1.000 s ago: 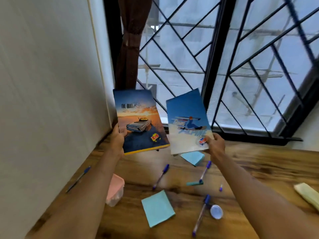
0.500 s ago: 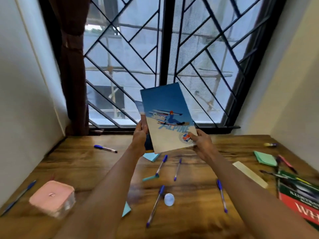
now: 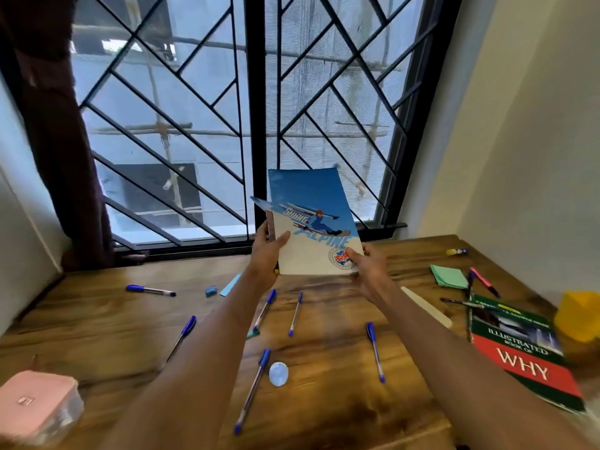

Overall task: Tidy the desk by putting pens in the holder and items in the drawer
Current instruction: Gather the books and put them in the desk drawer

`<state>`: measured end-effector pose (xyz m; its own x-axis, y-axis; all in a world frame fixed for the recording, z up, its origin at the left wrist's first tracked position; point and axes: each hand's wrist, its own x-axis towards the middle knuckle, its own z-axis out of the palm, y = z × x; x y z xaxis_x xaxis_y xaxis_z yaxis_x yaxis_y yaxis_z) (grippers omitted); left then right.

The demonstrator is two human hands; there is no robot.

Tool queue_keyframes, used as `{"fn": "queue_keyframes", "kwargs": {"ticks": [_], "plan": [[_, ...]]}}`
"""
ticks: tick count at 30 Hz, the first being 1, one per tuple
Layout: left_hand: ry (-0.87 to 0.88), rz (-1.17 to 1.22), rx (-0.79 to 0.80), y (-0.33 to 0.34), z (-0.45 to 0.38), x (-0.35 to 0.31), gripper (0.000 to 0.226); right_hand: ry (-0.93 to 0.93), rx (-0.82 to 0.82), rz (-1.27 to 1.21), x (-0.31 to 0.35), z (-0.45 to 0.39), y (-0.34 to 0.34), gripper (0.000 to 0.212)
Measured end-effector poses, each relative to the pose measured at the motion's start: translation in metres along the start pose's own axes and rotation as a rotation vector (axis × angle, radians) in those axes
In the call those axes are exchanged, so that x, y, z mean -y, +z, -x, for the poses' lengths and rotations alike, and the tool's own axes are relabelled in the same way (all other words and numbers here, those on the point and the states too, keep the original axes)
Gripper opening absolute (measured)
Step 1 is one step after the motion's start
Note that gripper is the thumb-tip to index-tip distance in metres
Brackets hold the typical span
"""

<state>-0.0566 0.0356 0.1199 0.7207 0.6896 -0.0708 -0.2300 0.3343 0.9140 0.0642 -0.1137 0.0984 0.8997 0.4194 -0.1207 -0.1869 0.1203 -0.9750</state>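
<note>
Fingers (image 3: pixel 281 239) pinching notebook (image 3: pixel 311 222) edges, above desk (image 3: pixel 324 401)

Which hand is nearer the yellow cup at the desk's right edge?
Right. The right hand grips the notebooks' lower right corner, on the yellow cup's side though well short of it. The left hand holds their left edge, farther away.

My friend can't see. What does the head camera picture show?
Two hands, left hand and right hand, hold stacked notebooks upright above a wooden desk. Blue pens lie scattered beneath them, by a barred window.
</note>
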Motion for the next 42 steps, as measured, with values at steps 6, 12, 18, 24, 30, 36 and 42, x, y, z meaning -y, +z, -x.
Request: {"fn": "queue_keyframes", "kwargs": {"ticks": [6, 12, 18, 24, 30, 36, 42], "plan": [[0.020, -0.056, 0.021, -0.010, -0.002, 0.008, 0.054, -0.009, 0.003, 0.139, 0.003, 0.003, -0.007, 0.034], [0.046, -0.121, 0.275, -0.006, 0.006, 0.017, 0.043, 0.130, 0.250, -0.044, 0.027, 0.001, -0.035, 0.034], [0.044, -0.461, 0.407, 0.020, 0.012, 0.011, 0.045, -0.027, 0.200, -0.063, 0.036, 0.004, -0.053, 0.057], [0.077, -0.452, 0.337, 0.054, 0.027, 0.032, 0.038, -0.120, 0.097, -0.065, 0.051, 0.008, -0.071, 0.044], [-0.032, -0.342, 0.368, 0.094, 0.046, 0.087, 0.031, -0.186, -0.041, 0.034, 0.042, 0.018, -0.128, 0.065], [-0.155, -0.288, 0.356, 0.131, 0.059, 0.152, 0.026, -0.133, -0.103, 0.066, 0.015, 0.021, -0.201, 0.057], [-0.296, -0.237, 0.352, 0.145, 0.074, 0.201, 0.037, -0.037, -0.049, 0.036, -0.025, 0.025, -0.251, 0.055]]}}
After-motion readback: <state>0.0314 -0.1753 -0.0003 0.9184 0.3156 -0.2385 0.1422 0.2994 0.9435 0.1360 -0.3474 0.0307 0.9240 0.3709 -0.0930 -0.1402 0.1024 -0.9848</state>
